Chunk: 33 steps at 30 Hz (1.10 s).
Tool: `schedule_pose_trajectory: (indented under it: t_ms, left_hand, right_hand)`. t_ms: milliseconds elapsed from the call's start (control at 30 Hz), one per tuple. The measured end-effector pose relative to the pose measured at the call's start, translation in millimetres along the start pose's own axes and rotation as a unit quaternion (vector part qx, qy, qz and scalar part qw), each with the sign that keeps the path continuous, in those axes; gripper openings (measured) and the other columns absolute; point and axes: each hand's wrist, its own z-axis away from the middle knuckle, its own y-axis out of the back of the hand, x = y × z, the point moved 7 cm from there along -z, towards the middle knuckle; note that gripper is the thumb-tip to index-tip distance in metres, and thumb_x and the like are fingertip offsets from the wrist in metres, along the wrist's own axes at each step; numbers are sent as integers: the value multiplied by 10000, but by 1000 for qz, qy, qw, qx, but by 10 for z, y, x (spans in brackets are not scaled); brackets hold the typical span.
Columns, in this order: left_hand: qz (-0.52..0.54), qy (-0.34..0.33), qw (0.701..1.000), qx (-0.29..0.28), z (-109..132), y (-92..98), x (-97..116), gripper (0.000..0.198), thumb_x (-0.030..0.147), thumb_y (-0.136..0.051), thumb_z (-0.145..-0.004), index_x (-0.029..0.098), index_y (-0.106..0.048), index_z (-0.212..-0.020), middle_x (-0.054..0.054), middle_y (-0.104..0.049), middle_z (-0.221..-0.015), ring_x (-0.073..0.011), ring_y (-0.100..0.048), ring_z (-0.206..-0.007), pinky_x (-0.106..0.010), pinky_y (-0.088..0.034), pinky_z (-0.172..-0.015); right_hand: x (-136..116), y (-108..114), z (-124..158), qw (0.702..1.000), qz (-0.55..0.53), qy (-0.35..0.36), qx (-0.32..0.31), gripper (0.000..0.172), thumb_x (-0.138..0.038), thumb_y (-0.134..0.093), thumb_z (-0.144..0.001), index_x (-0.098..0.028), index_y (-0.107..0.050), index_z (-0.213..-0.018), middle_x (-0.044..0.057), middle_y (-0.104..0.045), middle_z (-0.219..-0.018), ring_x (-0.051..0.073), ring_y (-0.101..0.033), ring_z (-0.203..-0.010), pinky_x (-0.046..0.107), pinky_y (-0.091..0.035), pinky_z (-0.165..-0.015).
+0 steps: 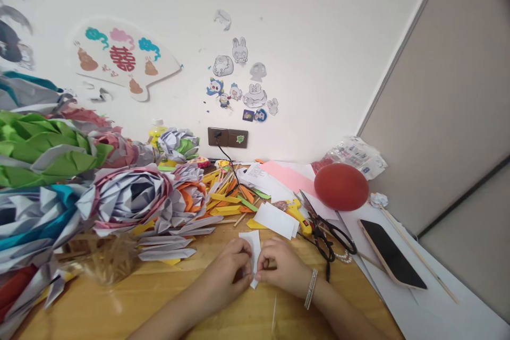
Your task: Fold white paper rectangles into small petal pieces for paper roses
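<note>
Both forearms come in from the bottom edge of the frame and meet at lower centre, where the left hand (229, 268) and the right hand (281, 265) pinch a small white paper piece (252, 248) between them. Each hand's fingertips are closed on the paper, the left on its left edge, the right on its right edge, thumbs close together at its lower corner. The paper stands roughly upright above the wooden table (159, 297), its top poking out above the knuckles. A silver bracelet (311, 288) circles the right wrist.

Just beyond the hands lie more white paper slips (275, 219). To their right, black scissors (324, 231) rest beside a yellow glue gun (298, 215), and a bead string shows near the scissor handles. Farther right, a phone (392, 254) lies face up on white sheets, with a thin wooden stick (418, 255) next to it. A red ball (341, 186) sits above the scissors at right centre.

Left of centre, folded paper flowers (127, 196) in grey, orange, green and blue crowd the table, with yellow and orange paper strips (229, 199) scattered behind. Stickers (243, 82) and a fan-shaped decoration (123, 58) hang on the wall in the upper part of the frame.
</note>
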Motion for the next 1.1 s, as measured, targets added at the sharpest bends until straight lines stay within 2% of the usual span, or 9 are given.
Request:
schedule_pose_trajectory:
  t_ms: [333, 633, 900, 1100]
  left_hand:
    - [-62, 31, 997, 46, 31, 16, 34, 96, 107, -505, -717, 174, -531, -655, -47, -524, -855, -187, -489, -856, -312, -423, -756]
    - [-103, 49, 992, 47, 16, -16, 34, 80, 112, -502, -715, 171, -538, -674, -59, -523, -858, -199, -490, -834, -331, -431, -735]
    - [-96, 26, 993, 62, 7, 13, 40, 97, 106, -500, -711, 178, -533, -655, -47, -525, -822, -192, -491, -818, -321, -438, -725]
    - [-109, 22, 992, 55, 4, -11, 29, 85, 109, -508, -715, 174, -530, -665, -56, -527, -843, -194, -494, -826, -326, -441, -733]
  right_hand:
    - [-26, 43, 62, 996, 54, -48, 48, 184, -238, -727, -603, -192, -563, -672, -24, -563, -723, 161, -483, -749, 261, -323, -666]
    - [-32, 34, 87, 998, 44, -41, 32, 186, -276, -707, -631, -198, -546, -678, -25, -547, -749, 166, -474, -791, 273, -311, -708]
    - [-66, 2, 132, 995, 79, -56, 26, 288, -340, -716, -602, -219, -514, -766, -26, -505, -845, 179, -437, -860, 301, -296, -765]
    - [-43, 14, 132, 996, 69, -54, -4, 398, -397, -741, -544, -230, -518, -829, -18, -501, -882, 190, -443, -878, 317, -309, -789]
